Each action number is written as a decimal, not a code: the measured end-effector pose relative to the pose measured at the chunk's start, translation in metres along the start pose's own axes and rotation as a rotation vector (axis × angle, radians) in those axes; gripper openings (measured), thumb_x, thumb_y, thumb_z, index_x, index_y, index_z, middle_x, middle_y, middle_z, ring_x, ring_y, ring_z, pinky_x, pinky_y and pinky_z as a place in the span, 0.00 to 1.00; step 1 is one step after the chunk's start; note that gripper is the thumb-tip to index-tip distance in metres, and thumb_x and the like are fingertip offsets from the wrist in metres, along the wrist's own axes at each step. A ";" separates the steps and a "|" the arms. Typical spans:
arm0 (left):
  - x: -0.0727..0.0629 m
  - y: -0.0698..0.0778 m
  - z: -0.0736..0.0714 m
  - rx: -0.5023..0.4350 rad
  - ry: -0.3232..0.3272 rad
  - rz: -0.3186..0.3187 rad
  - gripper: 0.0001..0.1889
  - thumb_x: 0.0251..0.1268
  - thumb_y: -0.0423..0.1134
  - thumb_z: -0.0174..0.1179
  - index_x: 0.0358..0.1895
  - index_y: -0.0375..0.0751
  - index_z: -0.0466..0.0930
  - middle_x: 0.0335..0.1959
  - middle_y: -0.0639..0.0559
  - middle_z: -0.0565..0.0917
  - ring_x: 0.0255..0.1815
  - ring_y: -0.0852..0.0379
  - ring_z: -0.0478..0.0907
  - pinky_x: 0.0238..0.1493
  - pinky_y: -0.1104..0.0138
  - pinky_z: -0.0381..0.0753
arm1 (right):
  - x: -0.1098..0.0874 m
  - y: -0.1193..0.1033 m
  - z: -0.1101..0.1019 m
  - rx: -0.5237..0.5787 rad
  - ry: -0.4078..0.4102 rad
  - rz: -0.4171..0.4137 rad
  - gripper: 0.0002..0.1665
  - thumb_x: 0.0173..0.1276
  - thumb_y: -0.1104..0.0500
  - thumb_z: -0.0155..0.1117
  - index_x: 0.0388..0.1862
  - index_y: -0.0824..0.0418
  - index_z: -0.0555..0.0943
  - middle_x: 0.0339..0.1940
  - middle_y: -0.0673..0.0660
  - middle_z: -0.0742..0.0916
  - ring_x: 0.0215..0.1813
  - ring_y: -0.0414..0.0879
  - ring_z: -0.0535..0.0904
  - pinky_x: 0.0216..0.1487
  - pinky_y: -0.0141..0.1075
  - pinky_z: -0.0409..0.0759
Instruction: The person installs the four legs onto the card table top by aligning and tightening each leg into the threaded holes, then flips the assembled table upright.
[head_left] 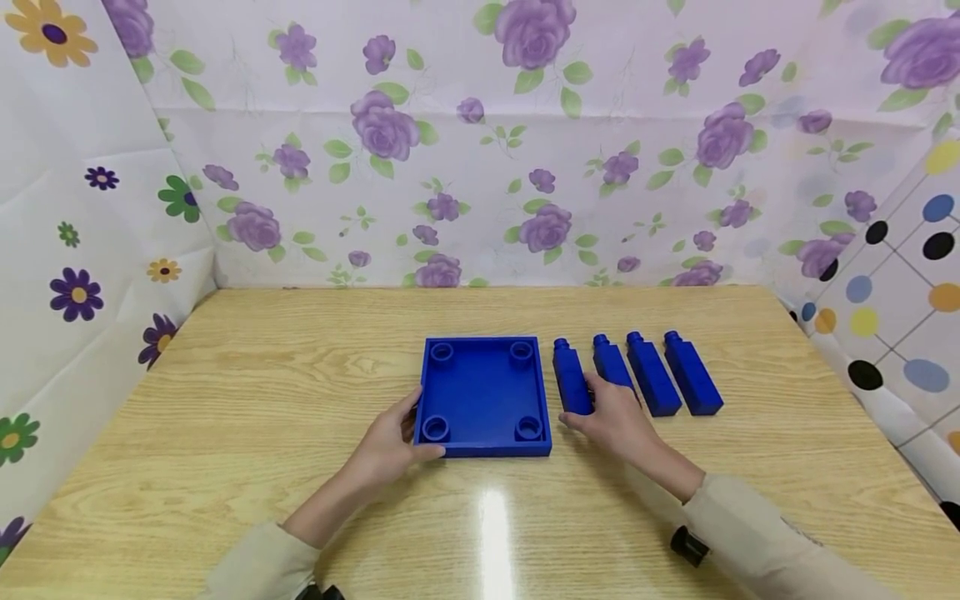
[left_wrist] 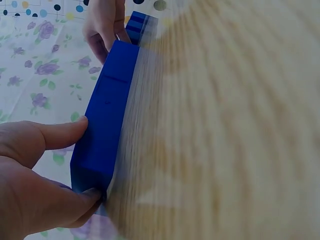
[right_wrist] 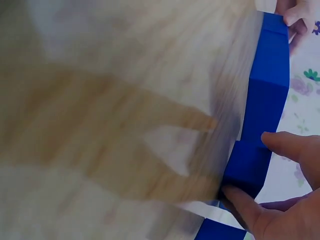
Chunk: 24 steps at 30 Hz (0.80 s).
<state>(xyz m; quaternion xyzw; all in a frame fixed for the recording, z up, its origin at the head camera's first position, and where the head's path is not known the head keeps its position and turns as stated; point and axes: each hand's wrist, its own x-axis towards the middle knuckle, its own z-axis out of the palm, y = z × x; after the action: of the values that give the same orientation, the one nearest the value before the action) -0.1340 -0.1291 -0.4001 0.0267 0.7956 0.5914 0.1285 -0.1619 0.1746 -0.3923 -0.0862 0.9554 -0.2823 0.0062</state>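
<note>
A blue square tabletop (head_left: 483, 392) lies underside up on the table, a raised rim around it and a round socket in each corner. My left hand (head_left: 390, 446) holds its near left corner, thumb at the front edge and fingers along the left side. Just right of the tabletop, my right hand (head_left: 617, 417) grips the leftmost blue table leg (head_left: 570, 379) near its lower end, between thumb and fingers. That leg is a square post with a narrow threaded end pointing away from me. In the right wrist view, fingertips press both sides of the leg (right_wrist: 249, 167).
More blue legs lie in a row to the right: one partly behind my right hand (head_left: 611, 362), then a second leg (head_left: 654, 379) and a third leg (head_left: 693, 377). The wooden table (head_left: 262, 375) meets flowered cloth (head_left: 480, 192) at its back edge.
</note>
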 end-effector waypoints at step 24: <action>0.000 -0.002 0.001 0.019 0.019 0.007 0.42 0.59 0.22 0.63 0.75 0.29 0.49 0.70 0.29 0.61 0.70 0.34 0.59 0.67 0.50 0.64 | 0.007 -0.008 -0.030 0.091 0.192 -0.022 0.29 0.60 0.64 0.66 0.61 0.71 0.76 0.51 0.72 0.82 0.31 0.52 0.80 0.32 0.40 0.78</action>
<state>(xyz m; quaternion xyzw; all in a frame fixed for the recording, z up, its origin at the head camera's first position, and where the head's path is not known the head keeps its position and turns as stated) -0.1339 -0.1290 -0.4018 0.0253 0.8024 0.5843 0.1186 -0.1691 0.1833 -0.3621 -0.0690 0.9367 -0.3326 -0.0849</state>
